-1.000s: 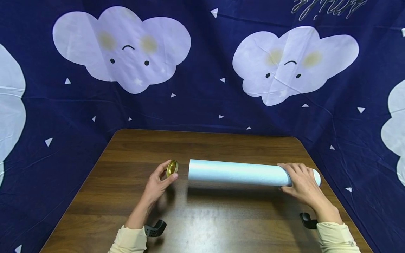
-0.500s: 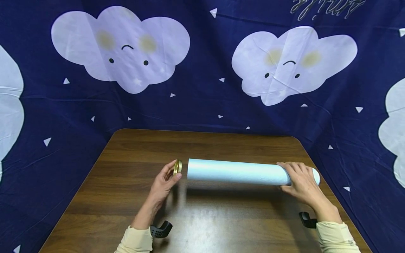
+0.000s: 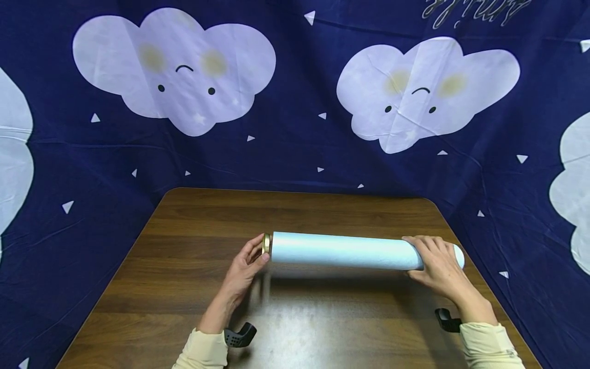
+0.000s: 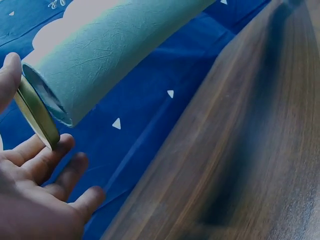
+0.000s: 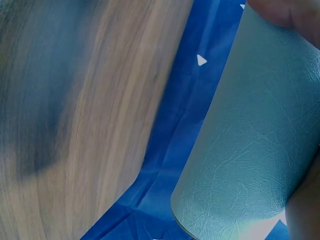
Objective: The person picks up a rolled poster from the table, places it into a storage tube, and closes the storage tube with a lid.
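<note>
A long light-blue cardboard tube (image 3: 341, 251) is held nearly level above the table, its surface finely creased. Near its right end my right hand (image 3: 435, 264) grips it from above; the right wrist view shows the tube (image 5: 255, 130) close up. With thumb and fingers, my left hand (image 3: 244, 266) pinches a round gold lid (image 3: 266, 244) by its rim. In the left wrist view the lid (image 4: 37, 114) stands on edge at the tube's open left end, slightly tilted to it. Whether lid and tube touch, I cannot tell.
Below the hands is a brown wood-grain table (image 3: 322, 318) with rounded far corners. A dark-blue cloth (image 3: 299, 148) printed with clouds and triangles hangs behind and around it. Black curved mounts (image 3: 240, 335) sit at both wrists.
My left hand has moved right with the lid, from a clear gap to right beside the tube's left end. The lid has turned edge-on. The right hand and tube stay nearly still.
</note>
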{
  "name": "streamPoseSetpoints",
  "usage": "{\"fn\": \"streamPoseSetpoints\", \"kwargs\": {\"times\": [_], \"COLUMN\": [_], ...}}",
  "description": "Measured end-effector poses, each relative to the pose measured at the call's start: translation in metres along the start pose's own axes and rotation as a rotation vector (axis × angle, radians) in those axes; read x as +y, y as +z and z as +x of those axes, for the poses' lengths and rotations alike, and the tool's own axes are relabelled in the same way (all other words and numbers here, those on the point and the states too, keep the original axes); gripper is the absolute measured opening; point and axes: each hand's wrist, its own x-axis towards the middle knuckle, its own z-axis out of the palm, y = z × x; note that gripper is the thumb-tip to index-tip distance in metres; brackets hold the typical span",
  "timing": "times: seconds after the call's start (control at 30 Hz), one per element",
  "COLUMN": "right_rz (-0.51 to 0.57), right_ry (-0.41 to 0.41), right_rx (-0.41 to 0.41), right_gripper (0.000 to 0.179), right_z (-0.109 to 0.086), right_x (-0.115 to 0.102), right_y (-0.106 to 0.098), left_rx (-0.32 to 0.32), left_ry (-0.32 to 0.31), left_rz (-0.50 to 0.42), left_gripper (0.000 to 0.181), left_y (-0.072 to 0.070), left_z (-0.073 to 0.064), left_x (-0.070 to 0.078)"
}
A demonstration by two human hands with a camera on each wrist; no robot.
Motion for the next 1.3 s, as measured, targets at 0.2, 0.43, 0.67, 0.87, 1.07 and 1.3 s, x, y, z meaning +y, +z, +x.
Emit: {"fn": "streamPoseSetpoints", "kwargs": {"times": [0.2,0.43,0.67,0.87,1.07,1.3], "right_rz": [0.008,0.001,0.010,0.013,0.017,0.006], "right_ry": [-0.002,-0.001,-0.016,-0.022,-0.027,-0.043], "right_rx": [-0.001,-0.005,0.000,0.003,0.004,-0.001], "right_gripper": [0.079,0.080,0.081,0.081,0.083,0.083], "right_z": [-0.0001,-0.0007,0.0001,-0.0007,-0.0022,-0.0033], "right_x": [-0.0011,-0.0008,-0.0004,-0.0001,0.0013,0.0024], "right_y": [0.0001,0.0011,0.0011,0.0007,0.0016,0.0029], "left_rx": [-0.029,-0.037,-0.040,-0.033,-0.022,-0.010], "left_ry": [0.004,0.002,0.001,-0.002,0.001,-0.015], "left_rz": [-0.029,-0.037,-0.040,-0.041,-0.029,-0.064], "left_gripper": [0.058,0.057,0.058,0.057,0.057,0.057], "left_y": [0.0021,0.0043,0.0057,0.0069,0.0078,0.0103], "left_z": [-0.0009,-0.0011,-0.0008,-0.0019,-0.0030,-0.0021], "left_x": [0.0000,0.0000,-0.0004,-0.0007,-0.0027,-0.0062]}}
